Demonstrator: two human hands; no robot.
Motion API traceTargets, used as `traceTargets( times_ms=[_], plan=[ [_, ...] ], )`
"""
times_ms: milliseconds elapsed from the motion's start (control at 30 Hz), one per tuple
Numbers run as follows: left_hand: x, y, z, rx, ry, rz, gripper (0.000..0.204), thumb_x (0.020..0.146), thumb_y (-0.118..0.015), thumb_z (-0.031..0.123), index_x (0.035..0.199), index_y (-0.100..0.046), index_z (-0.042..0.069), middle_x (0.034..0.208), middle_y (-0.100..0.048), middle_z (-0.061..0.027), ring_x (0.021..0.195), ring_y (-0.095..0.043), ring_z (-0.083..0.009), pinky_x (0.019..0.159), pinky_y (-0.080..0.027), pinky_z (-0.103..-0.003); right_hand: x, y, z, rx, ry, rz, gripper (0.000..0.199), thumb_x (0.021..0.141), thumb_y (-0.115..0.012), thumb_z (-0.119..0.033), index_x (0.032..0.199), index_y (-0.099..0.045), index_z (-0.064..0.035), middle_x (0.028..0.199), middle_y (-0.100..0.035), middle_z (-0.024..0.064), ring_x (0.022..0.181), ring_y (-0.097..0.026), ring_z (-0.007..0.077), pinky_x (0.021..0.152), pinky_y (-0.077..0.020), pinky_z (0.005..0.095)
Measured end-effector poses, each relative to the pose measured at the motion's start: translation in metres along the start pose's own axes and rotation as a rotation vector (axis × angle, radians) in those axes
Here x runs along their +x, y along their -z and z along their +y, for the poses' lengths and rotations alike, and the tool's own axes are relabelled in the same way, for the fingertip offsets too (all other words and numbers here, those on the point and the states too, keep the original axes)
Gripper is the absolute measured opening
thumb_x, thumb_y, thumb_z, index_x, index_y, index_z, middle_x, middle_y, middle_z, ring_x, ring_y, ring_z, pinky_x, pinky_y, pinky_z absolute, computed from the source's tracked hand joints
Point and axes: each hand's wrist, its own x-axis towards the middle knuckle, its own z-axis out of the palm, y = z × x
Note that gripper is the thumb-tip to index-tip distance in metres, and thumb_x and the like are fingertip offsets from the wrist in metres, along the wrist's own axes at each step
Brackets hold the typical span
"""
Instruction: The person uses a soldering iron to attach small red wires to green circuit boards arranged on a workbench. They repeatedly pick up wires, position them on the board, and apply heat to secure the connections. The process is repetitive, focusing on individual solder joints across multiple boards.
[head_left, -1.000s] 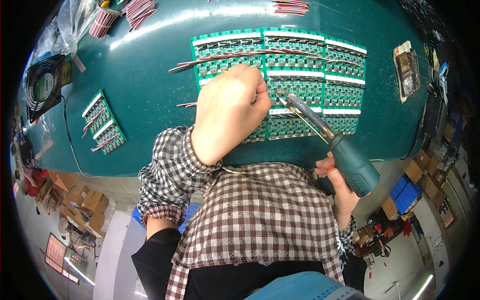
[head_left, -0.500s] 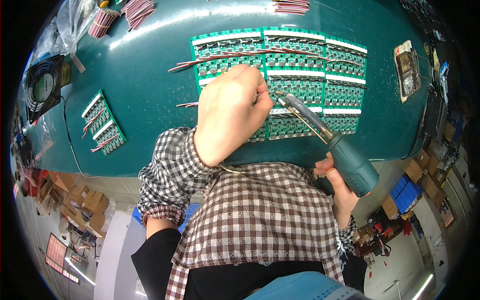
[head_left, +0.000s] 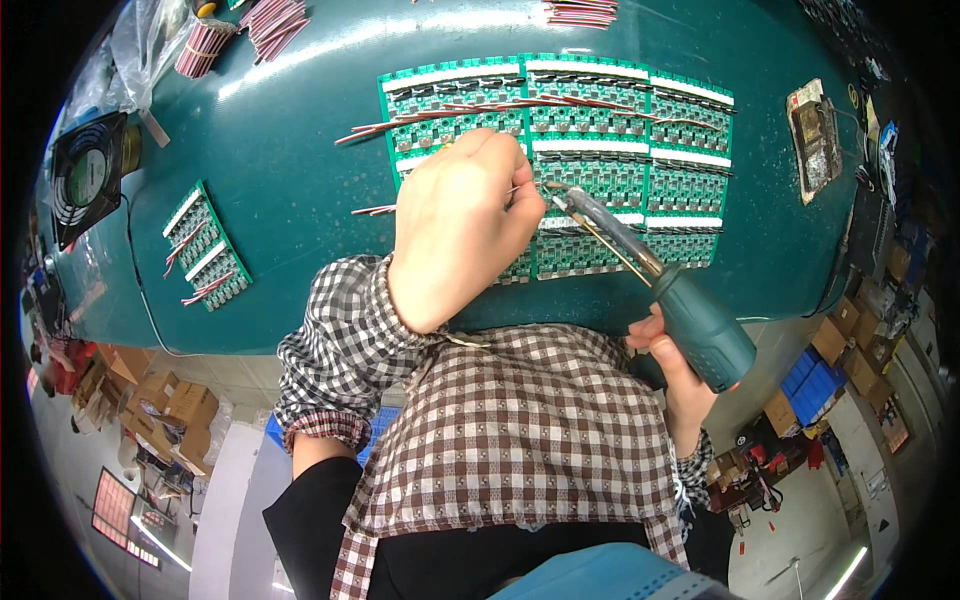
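My left hand (head_left: 462, 220) is over the panel of green circuit boards (head_left: 590, 185), its thumb and fingers pinched on a thin wire (head_left: 515, 189). Most of that wire is hidden by the hand. My right hand (head_left: 682, 378) holds a soldering iron (head_left: 705, 335) by its dark green handle. Its tip, with a thin metal tube alongside, reaches the board just right of my left fingertips. I cannot tell whether the tip touches the wire. Red, white and black wires (head_left: 480, 108) lie across the upper rows of the boards.
A smaller circuit board (head_left: 208, 245) with wires lies at left on the green table (head_left: 300, 190). Beyond it stand a black fan (head_left: 88, 175) and wire bundles (head_left: 205, 48). A worn block-shaped holder (head_left: 814, 145) is at right, and more wires (head_left: 582, 12) lie at the far edge.
The soldering iron has shifted very slightly left, bringing its tip closer to my left fingertips. My left hand stays almost where it was.
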Motion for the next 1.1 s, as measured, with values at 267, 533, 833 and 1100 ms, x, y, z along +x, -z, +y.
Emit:
traceTargets(
  times_ms=[267,533,833,1100],
  plan=[
    [0.0,-0.001,-0.001,-0.005,0.002,0.005,0.012,0.067,-0.066,0.002,0.072,-0.056,0.004,0.066,-0.055,-0.0067,0.055,-0.054,-0.0202,0.05,-0.043,-0.032,0.0,0.0,0.001,-0.003,0.019,-0.004,0.026,0.078,-0.07,0.001,0.103,-0.062,0.005,0.089,-0.068,0.0129,0.082,-0.066,0.019,0.074,-0.0533,0.0307],
    [0.0,-0.001,0.0,0.001,-0.003,-0.004,0.012,0.067,-0.066,0.002,0.071,-0.056,0.005,0.066,-0.055,-0.0066,0.055,-0.054,-0.0202,0.05,-0.044,-0.032,0.0,-0.001,0.0,0.0,0.007,0.004,0.025,0.078,-0.07,0.0,0.101,-0.063,0.0048,0.089,-0.068,0.013,0.082,-0.065,0.0187,0.075,-0.0527,0.0309],
    [0.0,0.001,0.001,0.006,0.008,-0.001,0.011,0.067,-0.066,0.002,0.071,-0.056,0.005,0.066,-0.055,-0.0063,0.055,-0.054,-0.0201,0.05,-0.044,-0.032,0.0,-0.002,0.0,-0.016,0.007,0.003,0.022,0.078,-0.07,0.001,0.099,-0.063,0.0049,0.089,-0.068,0.0134,0.081,-0.065,0.0187,0.075,-0.0529,0.0309],
    [0.003,-0.001,0.003,0.012,0.004,-0.023,0.01,0.068,-0.065,0.003,0.071,-0.056,0.005,0.066,-0.055,-0.0072,0.057,-0.055,-0.0229,0.052,-0.044,-0.033,-0.002,0.009,0.004,0.117,0.071,0.016,0.027,0.081,-0.066,-0.004,0.104,-0.058,0.0092,0.087,-0.065,0.017,0.081,-0.066,0.0245,0.071,-0.057,0.0351]
  ],
)
